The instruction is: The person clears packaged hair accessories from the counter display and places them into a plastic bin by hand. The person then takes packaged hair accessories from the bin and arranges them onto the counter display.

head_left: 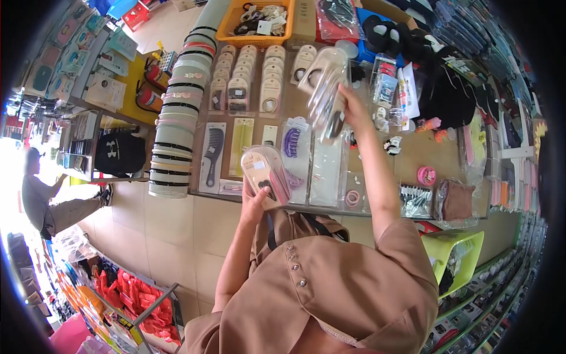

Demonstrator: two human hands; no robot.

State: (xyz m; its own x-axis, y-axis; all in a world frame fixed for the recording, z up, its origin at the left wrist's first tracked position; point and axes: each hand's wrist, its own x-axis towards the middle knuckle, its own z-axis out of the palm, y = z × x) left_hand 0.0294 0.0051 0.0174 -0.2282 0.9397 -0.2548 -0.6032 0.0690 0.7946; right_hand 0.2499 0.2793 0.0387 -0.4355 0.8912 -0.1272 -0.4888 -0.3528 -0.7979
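Note:
My left hand (pixel 254 206) is closed around a small stack of packaged hair ties (pixel 257 163) with rounded beige cards, held just over the table's near edge. Farther right, my right hand (pixel 354 110) grips several clear plastic packs of hair ties (pixel 330 68), blurred and slightly fanned, above a clear tray (pixel 325 177). Between the hands lies a purple hair claw clip (pixel 292 143) in its packaging. A dark grey comb (pixel 213 150) rests to the left of my left hand. Beyond it stand rows of similar packs (pixel 272 85) in clear trays.
An orange basket (pixel 255 39) of scrunchies sits at the back. Headbands line a tall white cylinder (pixel 175 133) at left. Pink hair bands (pixel 426 175) and a brown pouch (pixel 457 200) lie at right. A person (pixel 44 194) is at far left, near a red-goods rack (pixel 138 298).

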